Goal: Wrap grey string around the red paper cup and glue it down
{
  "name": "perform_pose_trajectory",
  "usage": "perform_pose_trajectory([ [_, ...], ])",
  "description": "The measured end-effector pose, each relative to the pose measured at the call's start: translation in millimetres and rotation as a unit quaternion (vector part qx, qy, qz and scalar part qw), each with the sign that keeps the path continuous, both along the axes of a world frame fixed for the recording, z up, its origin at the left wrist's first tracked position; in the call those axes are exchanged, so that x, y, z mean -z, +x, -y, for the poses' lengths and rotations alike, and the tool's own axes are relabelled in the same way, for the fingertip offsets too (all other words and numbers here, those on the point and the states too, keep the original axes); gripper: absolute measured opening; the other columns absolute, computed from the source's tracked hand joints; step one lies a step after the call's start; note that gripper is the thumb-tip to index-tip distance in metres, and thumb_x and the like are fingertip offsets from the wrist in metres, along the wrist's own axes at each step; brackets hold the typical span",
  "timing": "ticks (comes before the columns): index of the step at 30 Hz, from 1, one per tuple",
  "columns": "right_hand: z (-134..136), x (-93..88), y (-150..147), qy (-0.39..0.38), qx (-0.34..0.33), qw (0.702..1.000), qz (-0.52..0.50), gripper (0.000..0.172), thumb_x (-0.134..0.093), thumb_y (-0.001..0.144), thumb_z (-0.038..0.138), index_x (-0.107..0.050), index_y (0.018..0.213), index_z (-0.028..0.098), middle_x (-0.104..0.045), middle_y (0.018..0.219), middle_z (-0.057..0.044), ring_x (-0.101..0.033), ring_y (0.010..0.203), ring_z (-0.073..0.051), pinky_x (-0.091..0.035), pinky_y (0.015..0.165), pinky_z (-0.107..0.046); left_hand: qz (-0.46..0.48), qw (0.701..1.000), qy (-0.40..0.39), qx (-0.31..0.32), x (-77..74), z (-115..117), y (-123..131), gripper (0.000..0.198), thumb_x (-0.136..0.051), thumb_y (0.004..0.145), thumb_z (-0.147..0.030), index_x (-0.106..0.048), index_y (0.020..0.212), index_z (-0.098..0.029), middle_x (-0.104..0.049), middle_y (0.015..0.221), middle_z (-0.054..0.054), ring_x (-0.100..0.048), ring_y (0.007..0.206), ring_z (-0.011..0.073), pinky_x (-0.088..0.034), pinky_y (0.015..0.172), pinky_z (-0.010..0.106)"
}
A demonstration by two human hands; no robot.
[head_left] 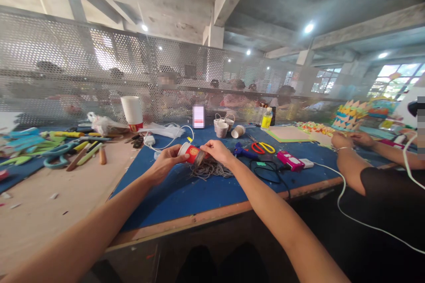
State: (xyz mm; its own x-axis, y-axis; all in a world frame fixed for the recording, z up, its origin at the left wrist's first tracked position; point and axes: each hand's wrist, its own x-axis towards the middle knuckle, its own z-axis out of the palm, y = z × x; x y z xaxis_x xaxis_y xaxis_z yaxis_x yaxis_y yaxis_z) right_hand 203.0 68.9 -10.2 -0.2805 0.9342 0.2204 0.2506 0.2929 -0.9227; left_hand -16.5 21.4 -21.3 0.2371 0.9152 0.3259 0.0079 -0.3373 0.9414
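My left hand (pixel 168 162) is closed around a red paper cup (pixel 190 152), held on its side above the blue mat (pixel 186 194). My right hand (pixel 216 150) pinches grey string against the cup's side. A loose pile of the same grey string (pixel 212 169) lies on the mat just below both hands. A blue glue gun (pixel 244 151) rests just right of my right hand.
Red-and-yellow scissors (pixel 264 147), a pink device (pixel 289 160) with a white cable, paper cups (pixel 222 129), a white cup stack (pixel 132 111) and a yellow bottle (pixel 266 119) sit on the mat. Tools and teal scissors (pixel 56 154) lie left. A co-worker's arms (pixel 352 159) rest at right. Mesh screen behind.
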Motion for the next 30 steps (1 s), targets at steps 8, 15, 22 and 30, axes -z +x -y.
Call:
perform_pose_trajectory([
  [8,-1.1,1.8,0.7,-0.001,0.001,1.0,0.01,0.02,-0.07,0.09,0.027,-0.063,0.075,0.016,-0.064,0.059,0.003,-0.06,0.057,-0.011,-0.047,0.064,-0.023,-0.007,1.0,-0.007,0.008,2.1,-2.5,-1.1,0.024,-0.08,0.077,-0.039,-0.07,0.084,-0.018,-0.064,0.076,0.0,-0.054,0.069,0.0156,-0.04,0.068,0.028],
  [15,-5.0,5.7,1.3,0.009,-0.004,1.0,0.024,0.02,-0.068,0.091,0.027,-0.064,0.074,0.017,-0.064,0.061,0.003,-0.06,0.057,-0.012,-0.046,0.062,-0.022,0.008,1.0,-0.016,0.014,0.1,-0.3,1.1,0.022,-0.081,0.076,-0.036,-0.071,0.082,-0.018,-0.066,0.075,0.0,-0.055,0.067,0.0148,-0.04,0.067,0.028],
  [22,-4.0,4.6,0.6,0.03,-0.001,0.999,0.044,0.021,-0.067,0.092,0.029,-0.065,0.075,0.017,-0.064,0.06,0.002,-0.061,0.058,-0.013,-0.047,0.063,-0.023,0.007,1.0,-0.013,0.008,1.1,0.1,1.1,0.025,-0.08,0.076,-0.039,-0.071,0.082,-0.018,-0.068,0.077,0.002,-0.057,0.068,0.0159,-0.041,0.066,0.028],
  [30,-6.2,7.8,1.7,0.106,0.071,0.988,0.088,0.026,-0.05,0.101,0.032,-0.068,0.087,0.02,-0.069,0.067,0.0,-0.066,0.067,-0.016,-0.048,0.069,-0.025,0.08,0.996,-0.044,0.005,-17.1,12.9,10.3,0.033,-0.085,0.07,-0.038,-0.074,0.094,-0.018,-0.075,0.091,0.004,-0.066,0.082,0.02,-0.049,0.082,0.033],
])
